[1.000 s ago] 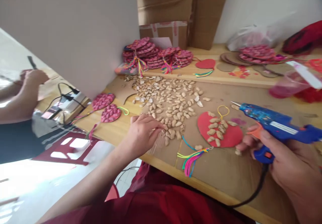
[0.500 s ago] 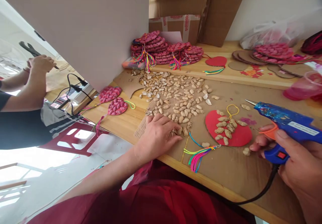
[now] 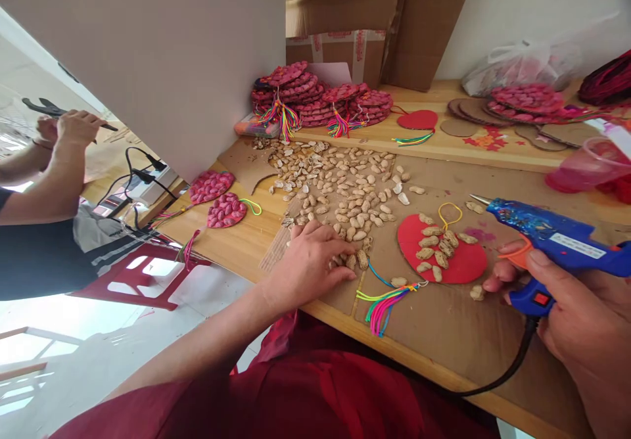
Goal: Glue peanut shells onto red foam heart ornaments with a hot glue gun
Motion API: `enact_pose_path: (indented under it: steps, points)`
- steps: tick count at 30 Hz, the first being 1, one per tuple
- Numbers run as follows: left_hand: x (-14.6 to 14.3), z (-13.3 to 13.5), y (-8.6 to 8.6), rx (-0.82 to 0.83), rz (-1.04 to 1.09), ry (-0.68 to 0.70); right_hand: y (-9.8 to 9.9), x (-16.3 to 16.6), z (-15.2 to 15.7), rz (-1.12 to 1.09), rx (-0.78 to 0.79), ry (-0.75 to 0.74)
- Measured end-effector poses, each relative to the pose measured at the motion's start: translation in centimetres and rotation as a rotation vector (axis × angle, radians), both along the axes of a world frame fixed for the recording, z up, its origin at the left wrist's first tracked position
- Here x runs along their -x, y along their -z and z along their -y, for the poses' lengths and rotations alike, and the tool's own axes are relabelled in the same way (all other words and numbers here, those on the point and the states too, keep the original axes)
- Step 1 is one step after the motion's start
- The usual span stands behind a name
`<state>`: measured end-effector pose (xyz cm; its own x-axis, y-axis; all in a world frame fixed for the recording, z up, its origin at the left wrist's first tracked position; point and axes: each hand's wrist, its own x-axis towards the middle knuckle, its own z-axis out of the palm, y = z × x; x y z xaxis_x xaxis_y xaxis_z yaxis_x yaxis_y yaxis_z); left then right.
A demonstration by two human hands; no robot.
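My right hand (image 3: pixel 557 294) is wrapped round a blue hot glue gun (image 3: pixel 547 229), with a finger at its orange trigger and the nozzle pointing left. Left of the gun lies a red cardboard heart (image 3: pixel 463 269) bearing several peanuts (image 3: pixel 428 242) and a yellow cord loop (image 3: pixel 451 211). A multicoloured tassel (image 3: pixel 382 304) hangs off its lower tip. My left hand (image 3: pixel 315 255) rests palm down at the near edge of a spread of loose peanuts (image 3: pixel 362 196). Its thumb and fingers are apart, curved over a few peanuts; the fingertips are partly hidden.
Stacks of pink peanut-covered pieces (image 3: pixel 305 97) stand on the raised shelf behind. Two more pink pieces (image 3: pixel 227 210) lie at the left. A pink cup (image 3: pixel 582 166) is at the right. The gun's black cord (image 3: pixel 513 367) crosses the table edge. At far left, another person's hands (image 3: pixel 73 127) hold pliers.
The view has shifted slightly. My left hand stays at the peanuts and my right hand still holds the glue gun. The other person's hands and pliers have moved a little.
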<state>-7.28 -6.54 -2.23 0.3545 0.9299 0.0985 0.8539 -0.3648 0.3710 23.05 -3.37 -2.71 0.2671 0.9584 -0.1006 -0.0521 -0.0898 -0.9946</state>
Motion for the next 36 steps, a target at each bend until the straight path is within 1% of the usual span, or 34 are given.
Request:
enact_pose_path:
  steps: [2, 5, 9, 12, 15, 18, 19, 24, 28, 32, 36]
  points:
    - [0.2, 0.0, -0.1, -0.006, 0.01, 0.006, 0.0, 0.0, 0.1, 0.014, -0.017, -0.004]
    - [0.5, 0.2, -0.2, -0.027, 0.015, 0.015, 0.7, -0.3, 0.1, 0.01, -0.07, -0.038]
    - [0.9, 0.4, -0.2, -0.017, 0.063, 0.124, 1.4, -0.6, 0.0, -0.02, -0.11, -0.06]
    - [0.7, 0.5, -0.4, -0.016, 0.062, 0.176, 1.2, -0.5, 0.1, -0.047, -0.096, -0.048]
    - [0.1, 0.4, -0.7, 0.006, 0.005, 0.175, 0.7, -0.6, 0.0, -0.058, -0.077, -0.057]
    - [-0.4, 0.2, -0.9, 0.041, -0.054, 0.175, 0.2, -0.7, -0.1, -0.064, -0.041, -0.145]
    - [-0.4, 0.1, -1.0, 0.047, -0.065, 0.174, 0.2, -0.7, 0.0, -0.064, -0.039, -0.145]
    - [-0.2, -0.1, -0.8, 0.032, -0.062, 0.185, 0.7, -0.8, 0.3, -0.099, -0.074, 0.008]
    - [-0.1, -0.1, -0.8, 0.025, -0.08, 0.156, 1.2, -1.1, 0.3, -0.116, -0.062, 0.034]
    - [-0.3, 0.0, -0.7, 0.041, -0.083, 0.127, 0.8, -0.8, 0.4, -0.143, -0.064, 0.026]
    - [-0.3, 0.1, -0.4, 0.045, -0.013, 0.092, 0.3, -0.5, 0.7, -0.182, -0.04, 0.013]
